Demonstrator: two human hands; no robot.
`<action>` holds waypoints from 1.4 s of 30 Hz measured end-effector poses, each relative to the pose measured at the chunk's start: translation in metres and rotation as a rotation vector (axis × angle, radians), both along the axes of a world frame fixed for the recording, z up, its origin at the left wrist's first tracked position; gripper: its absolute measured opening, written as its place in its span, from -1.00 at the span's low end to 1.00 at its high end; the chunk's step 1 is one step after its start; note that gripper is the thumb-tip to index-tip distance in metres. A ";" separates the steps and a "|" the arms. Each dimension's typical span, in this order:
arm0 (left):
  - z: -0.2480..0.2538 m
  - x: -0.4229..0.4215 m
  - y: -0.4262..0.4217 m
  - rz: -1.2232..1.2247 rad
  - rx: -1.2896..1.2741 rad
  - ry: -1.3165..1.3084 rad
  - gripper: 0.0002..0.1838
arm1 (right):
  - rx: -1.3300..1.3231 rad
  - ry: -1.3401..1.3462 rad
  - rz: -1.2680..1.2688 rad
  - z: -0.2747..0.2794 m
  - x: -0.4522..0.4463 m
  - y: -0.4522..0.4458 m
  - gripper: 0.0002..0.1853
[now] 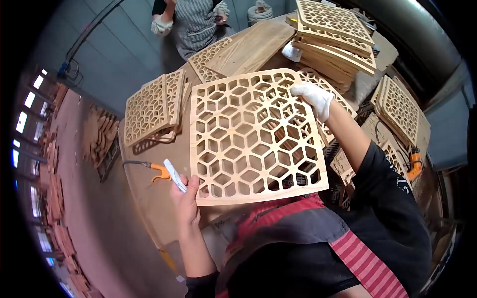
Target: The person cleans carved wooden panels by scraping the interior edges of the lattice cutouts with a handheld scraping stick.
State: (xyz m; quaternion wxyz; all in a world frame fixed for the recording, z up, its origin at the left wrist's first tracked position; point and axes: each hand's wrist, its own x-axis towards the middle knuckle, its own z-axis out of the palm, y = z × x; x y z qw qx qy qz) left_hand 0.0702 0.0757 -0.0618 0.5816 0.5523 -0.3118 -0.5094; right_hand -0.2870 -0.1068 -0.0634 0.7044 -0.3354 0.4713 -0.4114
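Note:
A pale wooden lattice panel [242, 128], cut through with a pattern of diamond-shaped openings, is held up in front of my body. My bare left hand [187, 203] grips its lower left corner, thumb on the front face. A white, flattened roll-like piece [174, 175] sticks up from that same hand; I cannot tell what it is. In a white glove, my right hand [314, 99] is closed on the panel's upper right edge. Just beyond my left hand, an orange air gun [161, 172] with a dark hose lies on the worktable [144, 191].
Stacked lattice panels [149, 110] lie at the table's left, with a taller stack [335, 25] at the back right. A plain board [253, 47] rests behind. More panels [399, 109] and an orange tool [415, 163] are at right. A gloved person [196, 25] stands across the table.

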 end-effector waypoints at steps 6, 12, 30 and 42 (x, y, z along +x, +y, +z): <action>0.017 -0.015 0.007 0.145 0.007 -0.007 -0.74 | 0.275 -0.203 0.131 -0.004 0.009 -0.025 -0.83; 0.022 -0.022 0.015 0.103 0.042 0.136 -0.90 | 0.367 -0.340 0.190 -0.032 0.016 -0.035 -0.74; -0.041 0.020 0.055 0.258 0.063 0.037 -0.78 | 0.055 -0.041 0.210 -0.103 0.080 -0.007 -0.64; -0.205 0.055 0.063 0.389 0.107 -0.026 -0.84 | -0.320 0.824 0.108 -0.183 0.131 0.000 -0.54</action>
